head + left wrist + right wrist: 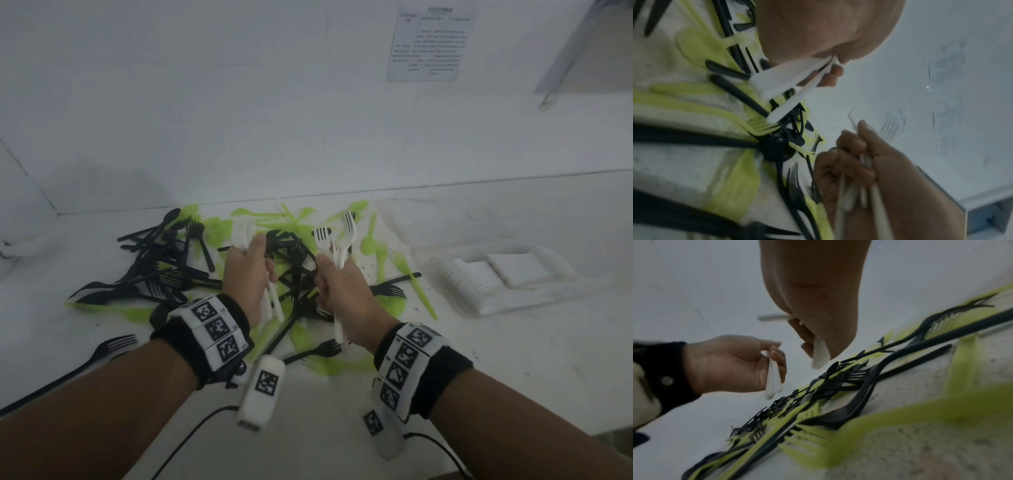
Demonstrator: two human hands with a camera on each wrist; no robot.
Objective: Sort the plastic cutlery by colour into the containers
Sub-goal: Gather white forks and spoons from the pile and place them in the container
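A heap of black cutlery [161, 267] and lime green cutlery [383, 253] lies mixed on the white table. My left hand [245, 274] grips a bunch of white cutlery [241, 233] above the heap; its handles [781, 91] stick out below the fist. My right hand [337, 291] grips several white forks [342, 236], tines up, just right of the left hand. Both fists hover over the middle of the pile. A white container [493, 277] at the right holds white cutlery.
A black fork [109, 347] lies apart at the near left. The white wall rises just behind the pile, with a printed sheet [428, 44] taped on it. Cables [191, 431] run across the near table edge.
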